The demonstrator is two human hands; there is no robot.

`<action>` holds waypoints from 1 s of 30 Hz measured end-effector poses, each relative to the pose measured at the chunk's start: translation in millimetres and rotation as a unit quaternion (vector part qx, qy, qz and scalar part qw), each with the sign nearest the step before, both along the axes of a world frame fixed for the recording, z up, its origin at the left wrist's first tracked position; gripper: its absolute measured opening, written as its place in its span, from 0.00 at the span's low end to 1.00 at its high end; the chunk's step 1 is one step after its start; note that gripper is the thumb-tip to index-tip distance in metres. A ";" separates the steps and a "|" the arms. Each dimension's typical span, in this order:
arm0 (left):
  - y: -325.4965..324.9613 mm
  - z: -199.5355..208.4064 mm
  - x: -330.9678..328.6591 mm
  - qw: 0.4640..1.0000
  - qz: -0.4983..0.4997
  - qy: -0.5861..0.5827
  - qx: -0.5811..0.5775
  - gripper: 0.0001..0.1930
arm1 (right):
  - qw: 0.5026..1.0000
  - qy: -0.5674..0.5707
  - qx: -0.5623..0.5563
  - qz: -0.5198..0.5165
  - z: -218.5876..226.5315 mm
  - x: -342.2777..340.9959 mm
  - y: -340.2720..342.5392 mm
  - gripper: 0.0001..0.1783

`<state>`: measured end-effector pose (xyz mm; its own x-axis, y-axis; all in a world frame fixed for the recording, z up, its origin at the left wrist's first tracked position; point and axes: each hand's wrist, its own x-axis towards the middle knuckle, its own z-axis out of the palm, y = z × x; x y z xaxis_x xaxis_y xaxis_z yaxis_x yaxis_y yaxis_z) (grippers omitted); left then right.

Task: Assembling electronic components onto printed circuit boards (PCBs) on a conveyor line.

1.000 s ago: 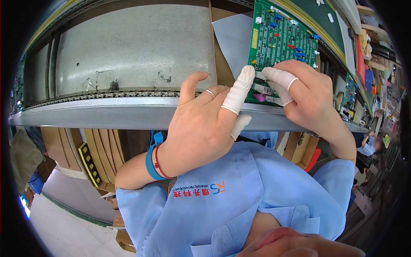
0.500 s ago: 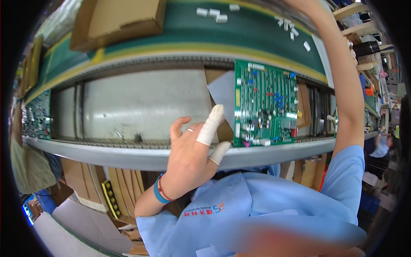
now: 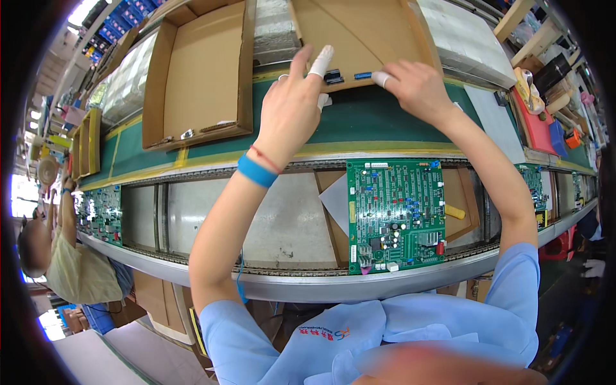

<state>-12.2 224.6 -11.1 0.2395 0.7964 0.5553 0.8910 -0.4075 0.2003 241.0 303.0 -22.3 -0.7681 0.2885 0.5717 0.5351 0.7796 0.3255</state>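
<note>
My left hand (image 3: 290,109), with a white finger cot on the index finger, reaches to the near edge of a shallow cardboard box (image 3: 359,32). Its fingers are stretched apart, close to small black parts (image 3: 333,77) in that box. My right hand (image 3: 418,90) comes to the same edge from the right, fingers bent. A white cot covers a fingertip there, which meets the end of a narrow blue component (image 3: 364,76); the grip itself is partly hidden. Nearer to me, a green circuit board (image 3: 396,215) full of components lies across the conveyor rails, touched by neither hand.
Another cardboard box (image 3: 202,70) stands left on the green bench (image 3: 346,131). White foam blocks (image 3: 465,38) are behind. More circuit boards (image 3: 99,215) sit along the conveyor rail (image 3: 301,273). A person in a pale yellow shirt (image 3: 80,273) works at the far left.
My left hand has gone from beside the circuit board up to the cardboard box. The right hand, formerly mostly beyond the top edge, now shows at the box. The view has shifted farther up the bench.
</note>
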 end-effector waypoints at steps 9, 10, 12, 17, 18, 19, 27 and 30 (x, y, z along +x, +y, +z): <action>19.9 -17.8 15.8 0.990 -0.036 0.135 0.012 0.05 | 0.887 0.044 -0.425 -0.176 32.8 20.4 36.3 0.08; 19.1 -21.5 16.6 0.984 -0.040 0.164 0.055 0.03 | 0.840 -0.037 -0.482 -0.245 36.1 16.5 40.1 0.08; 19.2 -23.9 19.9 0.975 -0.049 0.194 0.099 0.02 | 0.853 -0.032 -0.464 -0.235 26.5 14.0 46.1 0.08; 17.3 -23.4 21.6 0.954 -0.034 0.266 0.138 0.03 | 0.869 -0.024 -0.479 -0.125 22.1 -7.9 37.5 0.09; 17.6 -22.7 21.9 0.954 -0.036 0.266 0.136 0.03 | 0.889 -0.009 -0.444 -0.111 19.0 -10.1 35.9 0.09; 18.2 -21.7 22.1 0.957 -0.030 0.263 0.115 0.02 | 0.899 -0.030 -0.432 -0.073 13.8 -11.4 41.8 0.11; 22.9 -22.6 28.6 0.964 -0.007 0.236 0.124 0.04 | 0.839 0.006 -0.533 -0.111 25.0 -17.6 43.1 0.12; 17.7 -17.6 31.6 0.968 -0.008 0.229 0.103 0.03 | 0.778 0.174 -0.585 -0.149 54.8 -2.5 21.9 0.13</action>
